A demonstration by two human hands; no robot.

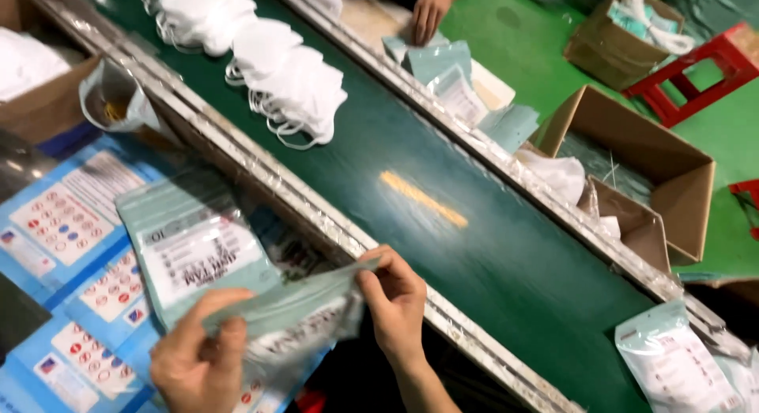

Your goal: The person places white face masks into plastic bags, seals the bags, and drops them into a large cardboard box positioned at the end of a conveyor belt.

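Note:
Both my hands hold one pale green plastic pouch [296,314] with white masks inside. My left hand [198,358] grips its lower left end and my right hand [395,298] pinches its upper right edge. The pouch sits just in front of the metal rail [316,215] of a dark green conveyor belt [443,223]. A second flat pouch with a white label [194,243] lies beside my left hand on blue printed sheets [63,223].
A pile of white masks [277,65] rides on the belt at the far end. Another person's hand [431,14] rests across the belt near more pouches [458,85]. Open cardboard boxes [656,160] and a red stool [696,73] stand on the right. A filled pouch [672,362] lies at lower right.

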